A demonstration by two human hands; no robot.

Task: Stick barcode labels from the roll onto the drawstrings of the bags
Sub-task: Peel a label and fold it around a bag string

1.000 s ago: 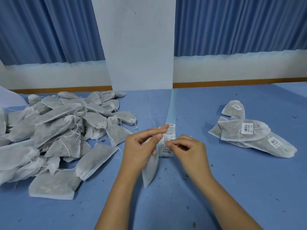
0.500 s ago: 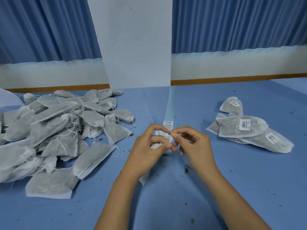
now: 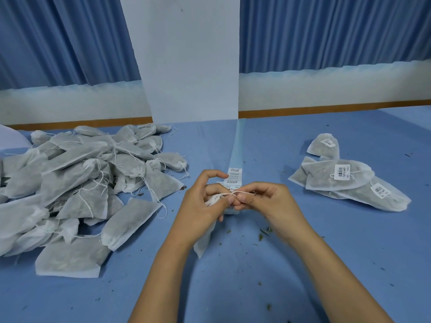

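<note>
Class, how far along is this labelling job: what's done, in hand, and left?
Done: a small pile of labelled bags on the right. In hand: the left hand grips one bag, the right hand pinches its drawstring over the label strip. Left: the large unlabelled pile on the left.

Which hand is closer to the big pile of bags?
Left. The left hand, gripping a bag, is just right of the pile; the right hand, pinching the drawstring, is farther right, beyond it.
</note>
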